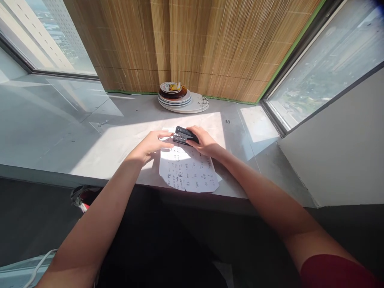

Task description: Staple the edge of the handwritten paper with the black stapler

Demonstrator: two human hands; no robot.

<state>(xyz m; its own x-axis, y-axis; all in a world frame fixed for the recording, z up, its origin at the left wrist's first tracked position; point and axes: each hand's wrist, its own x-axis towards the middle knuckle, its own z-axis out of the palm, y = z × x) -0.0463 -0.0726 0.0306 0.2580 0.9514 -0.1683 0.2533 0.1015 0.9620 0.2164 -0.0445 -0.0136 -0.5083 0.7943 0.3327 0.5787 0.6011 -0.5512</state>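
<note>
A black stapler (186,134) is in my right hand (204,141), its jaws parted and pointing left over the top of a sheet of paper (189,172). The sheet carries handwriting and lies on the sunlit ledge, with its near edge close to the ledge's front. My left hand (151,145) is at the paper's upper left, thumb and fingers apart around the stapler's front end. Its fingertips come close to the stapler; whether they touch it I cannot tell. Another pale sheet edge shows beneath the written one.
A stack of plates (175,98) with a small yellow packet (174,87) on top stands at the back, against a bamboo blind (195,44). Two loose staple strips (227,121) lie to the right. Windows flank the ledge (129,160). A dark bag-like item (85,196) is below left.
</note>
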